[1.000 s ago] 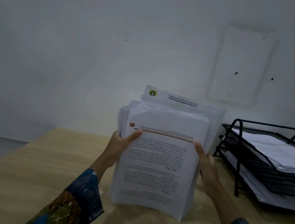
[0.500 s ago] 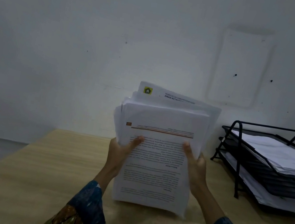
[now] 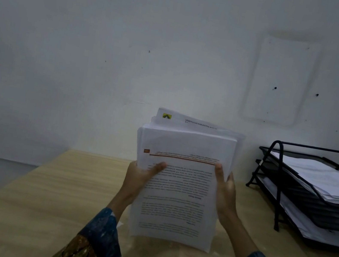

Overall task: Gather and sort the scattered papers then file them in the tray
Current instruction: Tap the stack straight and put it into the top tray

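The left hand (image 3: 139, 177) and right hand (image 3: 225, 197) are gripping the gathered paper stack (image 3: 178, 188) upright between them, thumbs pressing its front. Gathering is looking done; filing is remaining, with the tray (image 3: 275, 165) sitting right of the right hand.

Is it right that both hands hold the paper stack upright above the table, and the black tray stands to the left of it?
One detail is wrong. The tray stands to the right of the stack, not the left, as the head view shows. The left hand and right hand do hold the stack upright above the table.
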The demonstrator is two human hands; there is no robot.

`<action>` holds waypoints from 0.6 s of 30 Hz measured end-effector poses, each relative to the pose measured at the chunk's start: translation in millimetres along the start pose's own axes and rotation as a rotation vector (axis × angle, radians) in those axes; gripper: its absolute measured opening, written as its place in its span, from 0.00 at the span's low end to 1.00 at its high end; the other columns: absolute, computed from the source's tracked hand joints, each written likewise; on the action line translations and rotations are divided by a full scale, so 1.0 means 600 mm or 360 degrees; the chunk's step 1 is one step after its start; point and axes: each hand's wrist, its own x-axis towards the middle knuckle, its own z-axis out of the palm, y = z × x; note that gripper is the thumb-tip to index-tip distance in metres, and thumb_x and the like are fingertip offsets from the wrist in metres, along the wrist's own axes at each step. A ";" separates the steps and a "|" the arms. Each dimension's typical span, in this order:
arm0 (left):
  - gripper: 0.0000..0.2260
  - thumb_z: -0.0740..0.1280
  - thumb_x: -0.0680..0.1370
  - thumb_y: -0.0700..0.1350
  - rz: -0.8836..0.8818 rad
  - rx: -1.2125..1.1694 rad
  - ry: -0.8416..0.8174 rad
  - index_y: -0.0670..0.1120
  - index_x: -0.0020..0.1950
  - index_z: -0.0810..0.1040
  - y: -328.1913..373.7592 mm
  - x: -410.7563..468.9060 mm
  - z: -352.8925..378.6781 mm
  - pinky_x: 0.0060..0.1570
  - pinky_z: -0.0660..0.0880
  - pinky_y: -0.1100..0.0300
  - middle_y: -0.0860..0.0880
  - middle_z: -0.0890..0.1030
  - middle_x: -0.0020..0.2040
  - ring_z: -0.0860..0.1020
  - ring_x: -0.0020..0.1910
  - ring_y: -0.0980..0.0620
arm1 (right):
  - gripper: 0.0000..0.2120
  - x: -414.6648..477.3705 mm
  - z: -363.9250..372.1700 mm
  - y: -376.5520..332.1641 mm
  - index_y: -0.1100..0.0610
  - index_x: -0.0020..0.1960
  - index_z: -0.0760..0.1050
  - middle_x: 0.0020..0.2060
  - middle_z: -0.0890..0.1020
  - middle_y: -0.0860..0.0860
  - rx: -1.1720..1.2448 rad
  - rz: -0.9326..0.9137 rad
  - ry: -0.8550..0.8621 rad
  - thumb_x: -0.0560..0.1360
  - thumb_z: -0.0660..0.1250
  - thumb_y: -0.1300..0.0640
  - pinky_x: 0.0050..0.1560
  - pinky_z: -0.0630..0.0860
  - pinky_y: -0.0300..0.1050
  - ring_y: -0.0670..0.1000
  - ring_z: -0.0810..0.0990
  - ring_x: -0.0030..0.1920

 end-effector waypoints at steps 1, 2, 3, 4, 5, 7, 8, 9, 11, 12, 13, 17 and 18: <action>0.18 0.73 0.63 0.52 -0.0004 0.0001 0.0022 0.44 0.47 0.78 -0.002 0.000 0.001 0.31 0.80 0.62 0.50 0.86 0.37 0.85 0.35 0.51 | 0.44 0.000 0.005 -0.001 0.55 0.65 0.64 0.61 0.76 0.57 -0.0122 -0.0039 0.0112 0.61 0.60 0.25 0.53 0.78 0.54 0.53 0.80 0.53; 0.19 0.74 0.61 0.53 -0.0014 0.0005 0.0034 0.44 0.47 0.78 -0.001 -0.001 0.002 0.31 0.80 0.62 0.51 0.86 0.37 0.85 0.35 0.51 | 0.48 0.000 0.008 -0.005 0.54 0.70 0.59 0.68 0.69 0.56 -0.0312 -0.0171 0.0305 0.61 0.56 0.23 0.63 0.70 0.59 0.54 0.74 0.62; 0.20 0.75 0.61 0.53 -0.0016 0.0017 0.0032 0.44 0.47 0.78 0.000 0.001 0.002 0.31 0.79 0.63 0.51 0.86 0.36 0.85 0.35 0.52 | 0.48 0.001 0.012 -0.013 0.53 0.72 0.55 0.72 0.62 0.55 -0.0511 -0.0359 0.0516 0.63 0.53 0.22 0.69 0.61 0.62 0.55 0.66 0.69; 0.19 0.76 0.62 0.53 -0.0019 0.0026 0.0018 0.44 0.46 0.78 0.000 0.003 0.001 0.31 0.79 0.63 0.52 0.86 0.36 0.84 0.34 0.52 | 0.43 0.003 0.016 -0.027 0.52 0.72 0.53 0.73 0.59 0.55 -0.0690 -0.0589 0.0714 0.67 0.52 0.25 0.71 0.53 0.63 0.54 0.60 0.72; 0.16 0.76 0.64 0.50 -0.0027 0.0018 0.0008 0.45 0.46 0.78 -0.001 0.004 0.001 0.31 0.79 0.63 0.52 0.86 0.36 0.84 0.34 0.52 | 0.36 0.006 0.022 -0.044 0.52 0.72 0.53 0.74 0.58 0.55 -0.0819 -0.0815 0.0841 0.72 0.53 0.32 0.72 0.49 0.62 0.54 0.57 0.74; 0.14 0.75 0.65 0.49 -0.0035 -0.0011 -0.0015 0.45 0.46 0.78 0.000 0.002 0.001 0.31 0.80 0.62 0.51 0.86 0.37 0.85 0.35 0.51 | 0.28 0.013 0.044 -0.083 0.52 0.72 0.54 0.75 0.57 0.55 -0.1031 -0.1153 0.0829 0.76 0.53 0.41 0.73 0.44 0.59 0.53 0.54 0.75; 0.19 0.75 0.63 0.53 -0.0026 -0.0019 -0.0029 0.44 0.47 0.78 0.000 0.001 -0.001 0.32 0.80 0.61 0.50 0.86 0.38 0.85 0.36 0.50 | 0.28 0.019 0.059 -0.098 0.53 0.74 0.54 0.76 0.56 0.55 -0.1163 -0.1268 0.0753 0.77 0.52 0.43 0.74 0.41 0.57 0.53 0.52 0.76; 0.24 0.76 0.59 0.56 -0.0033 -0.0013 -0.0045 0.44 0.47 0.78 0.001 0.001 -0.002 0.32 0.80 0.61 0.49 0.86 0.39 0.85 0.37 0.49 | 0.29 0.024 0.074 -0.114 0.54 0.75 0.53 0.76 0.55 0.54 -0.1320 -0.1339 0.0661 0.77 0.50 0.42 0.74 0.37 0.56 0.53 0.50 0.77; 0.27 0.77 0.56 0.58 -0.0047 0.0014 -0.0065 0.44 0.48 0.78 0.005 0.002 -0.004 0.34 0.80 0.61 0.49 0.86 0.40 0.85 0.38 0.48 | 0.32 0.033 0.101 -0.135 0.54 0.76 0.51 0.77 0.53 0.53 -0.1604 -0.1308 0.0345 0.77 0.45 0.39 0.73 0.33 0.54 0.53 0.48 0.77; 0.25 0.76 0.57 0.57 -0.0048 0.0028 -0.0070 0.45 0.48 0.78 0.005 0.003 -0.005 0.34 0.80 0.61 0.49 0.86 0.40 0.85 0.39 0.49 | 0.33 0.034 0.112 -0.143 0.54 0.76 0.53 0.76 0.56 0.52 -0.1705 -0.1225 0.0091 0.77 0.42 0.38 0.74 0.34 0.54 0.52 0.50 0.77; 0.23 0.76 0.59 0.55 -0.0052 0.0022 -0.0071 0.45 0.48 0.78 0.005 0.003 -0.006 0.35 0.80 0.62 0.50 0.86 0.40 0.85 0.39 0.49 | 0.33 0.037 0.120 -0.147 0.54 0.75 0.58 0.75 0.61 0.52 -0.1770 -0.1139 -0.0170 0.77 0.41 0.37 0.75 0.37 0.56 0.51 0.54 0.76; 0.12 0.74 0.66 0.47 -0.0078 -0.0019 -0.0067 0.47 0.48 0.79 0.006 0.001 -0.010 0.35 0.80 0.63 0.51 0.86 0.39 0.85 0.39 0.51 | 0.34 0.041 0.144 -0.151 0.51 0.71 0.64 0.71 0.68 0.53 -0.1739 -0.1137 -0.0345 0.75 0.41 0.33 0.75 0.47 0.61 0.52 0.63 0.72; 0.14 0.74 0.65 0.48 -0.0065 -0.0023 -0.0067 0.47 0.48 0.79 0.007 0.001 -0.011 0.35 0.80 0.63 0.51 0.86 0.39 0.85 0.39 0.52 | 0.37 0.041 0.149 -0.152 0.52 0.69 0.67 0.68 0.71 0.54 -0.1761 -0.1155 -0.0331 0.74 0.39 0.31 0.75 0.50 0.61 0.53 0.67 0.70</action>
